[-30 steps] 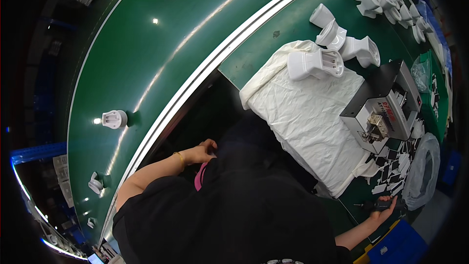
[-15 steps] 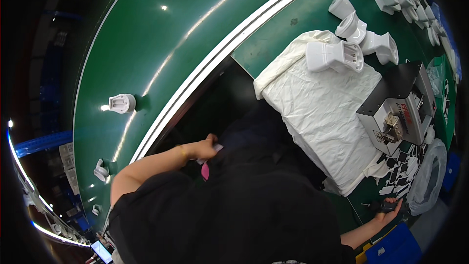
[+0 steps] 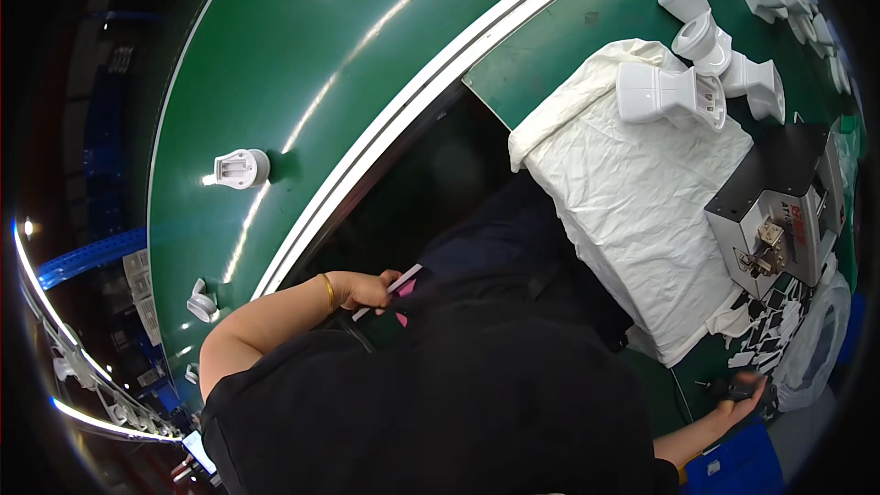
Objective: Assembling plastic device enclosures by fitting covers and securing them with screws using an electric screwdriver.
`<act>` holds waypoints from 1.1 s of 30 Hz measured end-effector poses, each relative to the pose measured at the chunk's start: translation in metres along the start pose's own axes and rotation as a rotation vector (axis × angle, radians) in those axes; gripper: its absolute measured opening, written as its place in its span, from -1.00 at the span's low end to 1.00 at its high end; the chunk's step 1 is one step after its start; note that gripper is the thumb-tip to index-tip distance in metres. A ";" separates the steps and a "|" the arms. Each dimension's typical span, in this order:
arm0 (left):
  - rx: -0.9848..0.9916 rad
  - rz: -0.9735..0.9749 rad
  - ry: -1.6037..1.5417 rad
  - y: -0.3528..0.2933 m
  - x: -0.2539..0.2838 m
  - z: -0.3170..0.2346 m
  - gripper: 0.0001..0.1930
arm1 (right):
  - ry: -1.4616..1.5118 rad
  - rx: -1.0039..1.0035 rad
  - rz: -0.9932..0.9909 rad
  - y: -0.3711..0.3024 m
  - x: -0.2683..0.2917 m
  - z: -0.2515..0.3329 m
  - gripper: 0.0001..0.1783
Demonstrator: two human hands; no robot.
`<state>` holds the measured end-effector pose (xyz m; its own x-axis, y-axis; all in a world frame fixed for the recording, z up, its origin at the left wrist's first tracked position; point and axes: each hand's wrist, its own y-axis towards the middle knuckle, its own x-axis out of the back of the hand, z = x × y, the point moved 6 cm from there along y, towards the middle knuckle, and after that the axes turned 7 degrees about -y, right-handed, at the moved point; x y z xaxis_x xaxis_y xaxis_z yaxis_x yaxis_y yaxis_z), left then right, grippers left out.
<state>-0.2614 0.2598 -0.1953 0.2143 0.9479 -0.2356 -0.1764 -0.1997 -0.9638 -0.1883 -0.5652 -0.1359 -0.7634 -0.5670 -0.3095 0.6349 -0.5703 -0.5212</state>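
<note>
Two green tables fill most of the view: a long, white-edged table [image 3: 385,110] on the left, and a second table [image 3: 568,50] on the right, with a dark gap between them. A crumpled white cloth [image 3: 642,192] covers part of the right one. The left forearm [image 3: 275,316] is bent at the elbow and angles inward over that gap; the right forearm [image 3: 689,442] reaches outward to the lower right. Near the cloth's right edge stands a black and grey machine [image 3: 741,213], and below it a clear plastic bag [image 3: 808,357] lies beside a scatter of small black and white pieces [image 3: 768,339].

One glossy white toilet-shaped piece [image 3: 655,92] rests on the cloth, close to others of its kind at the upper right; another white piece [image 3: 243,169] sits well apart on the left table.

The right hand [image 3: 744,405] is turned up, fingers wrapped around a dark tool [image 3: 731,389] whose thin shaft points left. The left hand [image 3: 367,291] is held before the dark-clothed lap, fingers seemingly pinching a thin white strip [image 3: 411,274], though the dim light blurs their exact contact. The strip slants past the fingertips on both sides, touching them, and a small pink piece [image 3: 407,288] shows just beside it.
</note>
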 end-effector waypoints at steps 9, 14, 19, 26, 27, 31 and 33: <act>0.040 -0.123 -0.833 0.055 0.037 0.119 -0.43 | -0.042 -0.005 0.018 0.006 0.010 0.005 -0.77; 0.012 -0.644 -0.767 0.114 0.077 0.186 -0.38 | -0.097 0.007 -0.019 0.010 0.011 0.017 -0.76; 0.429 -1.094 -0.263 0.133 0.118 0.252 -0.30 | -0.090 -0.025 -0.005 0.017 0.016 0.013 -0.74; 0.470 -1.653 0.477 0.149 0.164 0.258 -0.48 | -0.473 0.281 -0.251 0.014 0.002 0.027 -0.68; 0.524 -1.458 0.408 0.162 0.183 0.254 -0.54 | -0.356 0.165 -0.161 0.025 0.010 0.027 -0.61; 0.548 -1.206 0.321 0.184 0.186 0.219 -0.57 | -0.244 0.050 -0.042 0.054 0.001 0.023 -0.52; 0.550 -1.163 0.294 0.189 0.174 0.192 -0.56 | -0.246 0.026 -0.002 0.074 -0.022 0.007 -0.54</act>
<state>-0.4417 0.4343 -0.3944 0.6917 0.3938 0.6054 -0.0986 0.8819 -0.4610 -0.1241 -0.5992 -0.1616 -0.7144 -0.6920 -0.1039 0.6389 -0.5845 -0.5002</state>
